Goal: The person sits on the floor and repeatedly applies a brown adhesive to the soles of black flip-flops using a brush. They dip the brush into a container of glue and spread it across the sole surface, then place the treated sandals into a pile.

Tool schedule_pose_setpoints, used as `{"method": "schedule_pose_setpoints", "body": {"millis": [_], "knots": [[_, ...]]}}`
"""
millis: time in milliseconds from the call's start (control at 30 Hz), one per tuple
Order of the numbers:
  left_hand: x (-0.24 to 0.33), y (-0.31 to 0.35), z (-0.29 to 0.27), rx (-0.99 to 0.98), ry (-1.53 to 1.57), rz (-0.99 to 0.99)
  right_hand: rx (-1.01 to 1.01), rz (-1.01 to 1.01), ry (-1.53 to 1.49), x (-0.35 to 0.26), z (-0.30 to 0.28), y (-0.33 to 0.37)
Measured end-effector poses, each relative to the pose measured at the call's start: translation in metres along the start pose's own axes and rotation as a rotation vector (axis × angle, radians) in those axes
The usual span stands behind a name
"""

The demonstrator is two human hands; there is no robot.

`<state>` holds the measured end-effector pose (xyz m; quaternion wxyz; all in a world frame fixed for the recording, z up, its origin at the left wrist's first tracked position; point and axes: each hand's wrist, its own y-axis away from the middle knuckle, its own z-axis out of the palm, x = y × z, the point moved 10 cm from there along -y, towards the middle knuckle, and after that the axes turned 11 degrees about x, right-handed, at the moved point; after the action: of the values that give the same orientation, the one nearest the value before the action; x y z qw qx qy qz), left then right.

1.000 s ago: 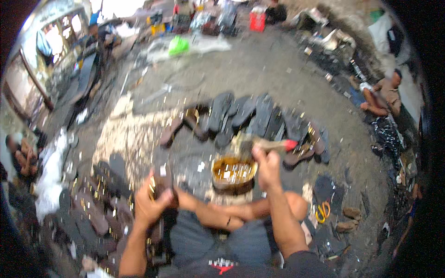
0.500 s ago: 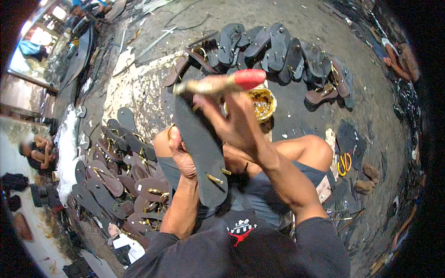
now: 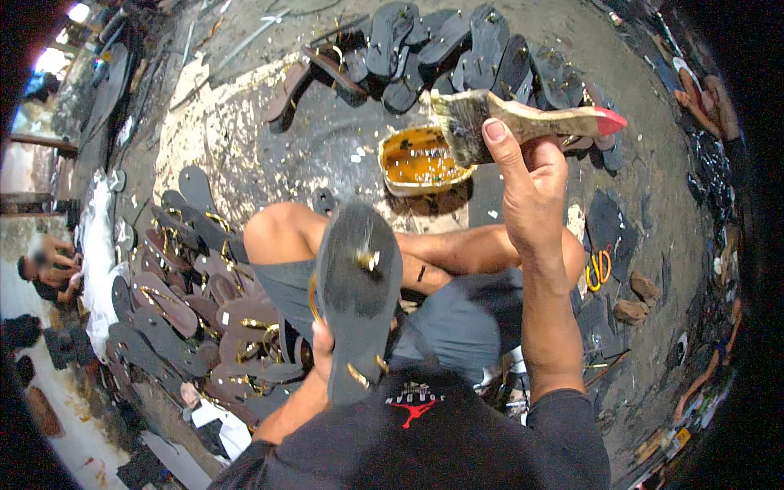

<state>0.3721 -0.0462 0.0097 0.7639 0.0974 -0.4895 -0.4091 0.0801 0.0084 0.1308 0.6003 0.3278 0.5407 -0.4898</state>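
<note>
My left hand (image 3: pixel 322 351) grips the edge of a black flip-flop sole (image 3: pixel 353 306), held tilted over my lap. Gold strap ends poke through its underside, and part of the gold strap shows along its left edge. A wet-looking streak marks the upper part of the sole. In my right hand (image 3: pixel 531 192) is a wide paintbrush (image 3: pixel 563 122) with a pale, red-tipped handle, its bristles dark and coated. Beneath the bristles stands an oblong tub (image 3: pixel 412 190) of amber, glue-like liquid. The left fingers are mostly hidden behind the sole.
Dark sandals (image 3: pixel 490 49) lie in an arc beyond the tub. More brown and black sandals (image 3: pixel 175 306) with gold straps pile up at my left. Orange-handled scissors (image 3: pixel 599 269) and stones (image 3: pixel 633 310) sit at the right. Another person (image 3: pixel 53 261) is at the far left.
My right hand has moved right, away from the sole, carrying the brush to above the tub's right side. The sole has come down toward me in my left hand.
</note>
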Motion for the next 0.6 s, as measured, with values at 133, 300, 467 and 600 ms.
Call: {"method": "schedule_pose_setpoints", "body": {"millis": [133, 300, 467, 600], "knots": [[0.064, -0.078, 0.045, -0.274, 0.458, 0.0, -0.094, 0.004, -0.088, 0.003, 0.038, 0.035], [0.102, -0.107, 0.067, -0.075, 0.345, 0.336, -0.334, -0.528, 0.208, 0.01, 0.091, 0.084], [0.13, -0.125, 0.096, -0.422, 0.598, 0.112, -0.602, -0.292, -0.087, 0.015, 0.113, 0.113], [0.09, -0.126, 0.101, -0.458, 0.506, -0.083, -0.678, -0.662, 0.193, 0.012, 0.116, 0.102]]}}
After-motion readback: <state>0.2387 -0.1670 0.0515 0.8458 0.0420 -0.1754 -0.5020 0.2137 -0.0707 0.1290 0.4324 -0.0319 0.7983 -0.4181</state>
